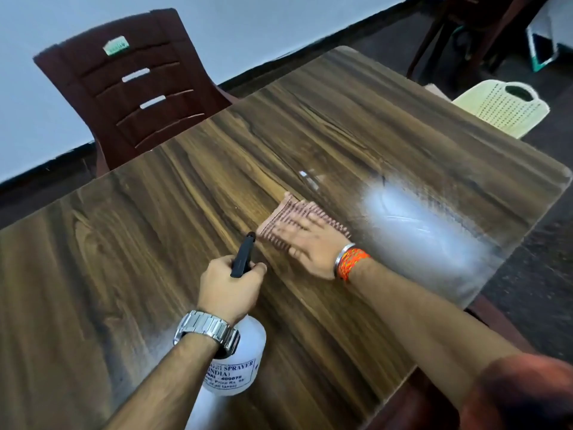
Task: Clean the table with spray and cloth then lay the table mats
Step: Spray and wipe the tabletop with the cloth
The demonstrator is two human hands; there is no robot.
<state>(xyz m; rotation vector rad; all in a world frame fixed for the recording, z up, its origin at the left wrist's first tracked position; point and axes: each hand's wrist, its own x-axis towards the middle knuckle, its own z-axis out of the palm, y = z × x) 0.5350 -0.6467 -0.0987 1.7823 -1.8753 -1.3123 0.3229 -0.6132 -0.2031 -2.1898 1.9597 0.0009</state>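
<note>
The wooden table (155,243) fills most of the view. Bare wood-grain surface is seen wide open to the left of the left hand (229,287) and ahead of both hands. Its rounded far corners and its right edge lie well beyond the right hand (310,246). A pale bright patch (412,218) is noted on the surface just to the right of the right hand.

A dark brown plastic chair (139,88) is set against the far edge, well ahead of the left hand. A green sticker (115,46) is fixed near its top, with writing too small to read. A cream perforated chair (502,110) is placed off the far right edge, well apart from both hands.

The spray bottle (245,361), white and translucent, is held above the table under the left wrist. On its label "SPRAYER" and "Price Rs." can be read; the rest is partly hidden. Its black spray head is gripped by the left hand with fingers curled round it, the nozzle pointed toward the cloth (297,218).

The cloth, striped pink and blurred, is pressed flat on the table under the right hand, whose fingers are straight and spread. A metal watch (207,328) is worn on the left wrist; a steel bangle and orange threads (350,262) are worn on the right.
</note>
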